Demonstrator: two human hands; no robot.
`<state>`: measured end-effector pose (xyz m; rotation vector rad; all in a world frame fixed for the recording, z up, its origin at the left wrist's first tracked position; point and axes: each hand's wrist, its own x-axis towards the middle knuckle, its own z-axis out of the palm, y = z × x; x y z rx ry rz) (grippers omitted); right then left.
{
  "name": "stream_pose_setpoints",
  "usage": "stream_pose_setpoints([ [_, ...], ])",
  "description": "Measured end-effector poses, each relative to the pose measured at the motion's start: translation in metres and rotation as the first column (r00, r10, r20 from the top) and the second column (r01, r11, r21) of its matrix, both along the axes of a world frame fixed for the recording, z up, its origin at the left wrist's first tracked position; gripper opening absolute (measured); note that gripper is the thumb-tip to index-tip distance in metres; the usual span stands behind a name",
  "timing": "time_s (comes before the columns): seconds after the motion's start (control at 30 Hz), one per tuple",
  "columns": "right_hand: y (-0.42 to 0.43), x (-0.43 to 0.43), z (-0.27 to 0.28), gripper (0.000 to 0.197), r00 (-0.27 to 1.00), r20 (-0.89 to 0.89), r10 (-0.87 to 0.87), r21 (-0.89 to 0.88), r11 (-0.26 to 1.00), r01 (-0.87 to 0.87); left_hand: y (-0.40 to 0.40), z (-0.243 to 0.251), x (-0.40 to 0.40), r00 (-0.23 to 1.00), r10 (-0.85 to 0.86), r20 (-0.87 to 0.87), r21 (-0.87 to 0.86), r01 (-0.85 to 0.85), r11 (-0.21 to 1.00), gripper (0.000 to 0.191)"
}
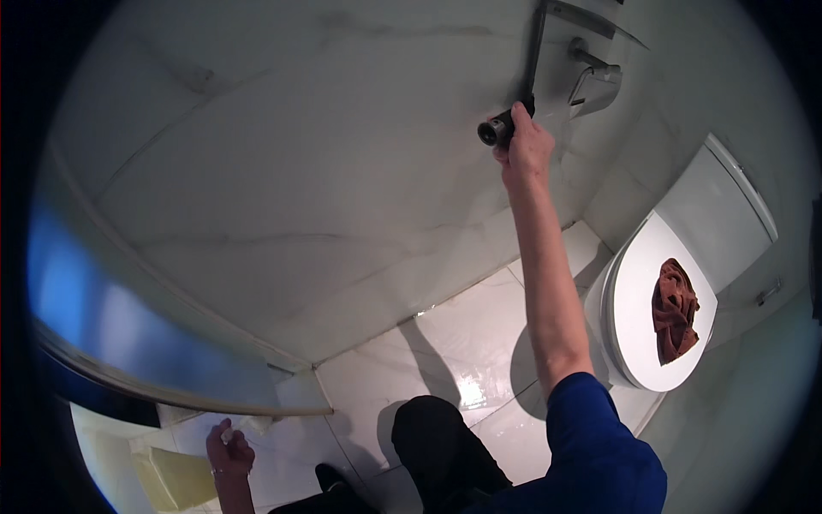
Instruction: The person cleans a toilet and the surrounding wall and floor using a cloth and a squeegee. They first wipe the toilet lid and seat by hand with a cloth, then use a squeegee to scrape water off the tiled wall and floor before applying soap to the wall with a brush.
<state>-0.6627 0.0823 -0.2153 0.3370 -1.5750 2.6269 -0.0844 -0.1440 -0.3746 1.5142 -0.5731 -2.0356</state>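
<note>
My right hand (526,144) is stretched out to the wall and gripped around the black handle of what looks like a squeegee (498,130). The handle's round, hollow metal end points toward me. A long thin dark part runs upward from the grip, close along the marbled wall tile (359,160). Low on the left, my left hand (231,450) hangs with its fingers curled, near the edge of a frosted glass panel (212,379). A small pale spot shows between those fingers; whether it is something held cannot be made out.
On the right is a white toilet (616,321) with its lid down and a crumpled brown cloth (675,311) on top. A metal toilet paper holder (600,87) is fixed beyond my right hand. A yellow bin (170,478) stands lower left. The floor tiles (472,372) shine as if wet.
</note>
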Motion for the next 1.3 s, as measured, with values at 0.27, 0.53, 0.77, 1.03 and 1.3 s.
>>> stream_pose_setpoints([
  [0.27, -0.081, 0.143, -0.079, 0.024, 0.938, -0.344, 0.04, 0.17, 0.985, 0.021, -0.011, -0.004, 0.005, 0.973, -0.017, -0.229, -0.052, 0.005, 0.999, 0.02],
  [0.53, -0.171, 0.265, -0.144, 0.026, 0.861, -0.354, 0.364, 0.341, 0.908, -0.244, -0.003, 0.015, -0.004, 0.99, 0.114, -0.083, 0.008, -0.114, 0.993, 0.014],
  [0.77, -0.16, 0.257, -0.277, 0.031, 0.763, -0.487, 0.426, 0.635, 0.772, -0.026, 0.003, 0.027, -0.001, 0.991, 0.131, -0.028, 0.015, -0.131, 0.991, 0.01],
  [1.03, -0.085, 0.23, -0.419, 0.034, 0.865, 0.091, 0.493, 0.996, -0.053, -0.074, 0.003, 0.028, 0.004, 0.99, 0.079, -0.114, 0.009, -0.078, 0.997, 0.014],
  [1.3, 0.044, 0.177, -0.446, 0.031, 0.841, 0.507, 0.188, 0.477, 0.752, -0.455, -0.001, 0.027, 0.015, 0.985, 0.081, -0.154, 0.01, -0.08, 0.997, 0.017],
])
